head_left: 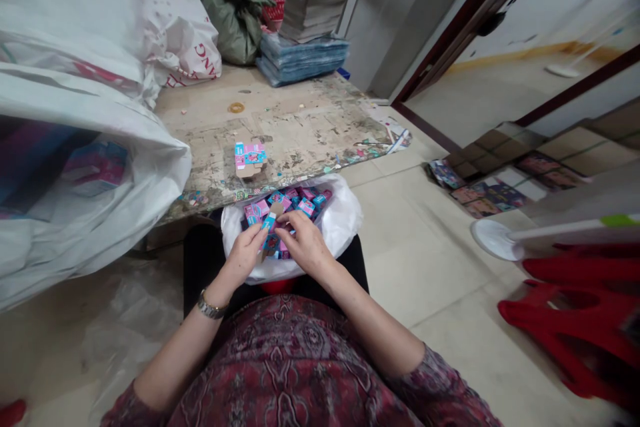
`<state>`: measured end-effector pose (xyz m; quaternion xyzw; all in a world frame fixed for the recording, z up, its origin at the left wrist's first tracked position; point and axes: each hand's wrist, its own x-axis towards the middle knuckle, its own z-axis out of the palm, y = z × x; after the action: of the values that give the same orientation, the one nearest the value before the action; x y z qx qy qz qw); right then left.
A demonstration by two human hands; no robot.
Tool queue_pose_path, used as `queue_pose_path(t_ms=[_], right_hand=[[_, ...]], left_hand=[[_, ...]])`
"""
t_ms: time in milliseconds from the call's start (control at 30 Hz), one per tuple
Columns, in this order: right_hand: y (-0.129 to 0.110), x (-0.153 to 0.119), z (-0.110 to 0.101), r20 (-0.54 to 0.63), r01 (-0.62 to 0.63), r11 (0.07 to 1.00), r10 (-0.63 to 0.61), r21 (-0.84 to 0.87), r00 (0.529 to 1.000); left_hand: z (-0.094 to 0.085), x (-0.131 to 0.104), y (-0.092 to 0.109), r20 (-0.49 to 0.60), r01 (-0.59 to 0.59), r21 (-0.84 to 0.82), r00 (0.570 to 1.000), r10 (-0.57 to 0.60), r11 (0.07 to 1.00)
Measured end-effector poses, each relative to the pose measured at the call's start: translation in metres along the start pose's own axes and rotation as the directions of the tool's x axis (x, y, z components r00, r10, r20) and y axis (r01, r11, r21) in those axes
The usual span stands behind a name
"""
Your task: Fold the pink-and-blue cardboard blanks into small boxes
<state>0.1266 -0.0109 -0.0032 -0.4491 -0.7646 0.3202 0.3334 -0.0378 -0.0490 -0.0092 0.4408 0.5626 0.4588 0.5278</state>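
Between my hands is a small pink-and-blue cardboard box (269, 221) with a brown flap standing up at its top. My left hand (244, 251) grips its left side, thumb and fingers closed on it. At its right side my right hand (304, 243) has bent fingers against the box, by the flap. Just below lies a white plastic bag (340, 213), its mouth spread on my lap, holding several small pink, blue and purple boxes (306, 207). One flattened box (250, 159) with brown flaps lies on the table ahead.
The worn wooden table (300, 117) carries a rubber band (236, 107), blue bundles (303, 57) and a paper stack (315, 3). A large white sack (90, 240) with boxes inside bulges at left. Red stools (575, 320) and stacked cartons (500, 147) stand on the right.
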Motion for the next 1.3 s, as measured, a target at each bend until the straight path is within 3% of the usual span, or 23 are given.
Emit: queue_pose_path(t_ms=[367, 467, 633, 800, 967, 1300], right_hand=[[0.009, 0.002, 0.003, 0.065, -0.174, 0.985, 0.173, -0.001, 0.983], [0.011, 0.003, 0.002, 0.092, -0.238, 0.961, 0.226, 0.143, 0.97], [0.011, 0.003, 0.001, 0.23, -0.423, 0.797, 0.357, 0.431, 0.906], [0.012, 0.002, 0.003, 0.167, -0.406, 0.768, 0.374, 0.495, 0.912], [0.015, 0.0, 0.005, 0.161, -0.432, 0.761, 0.408, 0.484, 0.899], [0.006, -0.006, 0.01, 0.13, -0.344, 0.781, 0.326, 0.521, 0.936]], left_hand=[[-0.004, 0.004, -0.001, -0.032, -0.006, 0.051, 0.999, 0.008, 0.999], [-0.004, 0.004, -0.001, -0.057, -0.018, 0.027, 0.998, 0.019, 0.999], [-0.001, 0.002, 0.0, -0.077, -0.119, 0.095, 0.989, 0.126, 0.988], [-0.001, -0.003, 0.003, -0.005, -0.215, 0.211, 0.975, 0.221, 0.953], [0.003, -0.006, 0.006, 0.046, -0.156, 0.344, 0.988, 0.15, 0.926], [0.012, -0.005, -0.004, 0.033, -0.074, 0.35, 0.997, 0.066, 0.934]])
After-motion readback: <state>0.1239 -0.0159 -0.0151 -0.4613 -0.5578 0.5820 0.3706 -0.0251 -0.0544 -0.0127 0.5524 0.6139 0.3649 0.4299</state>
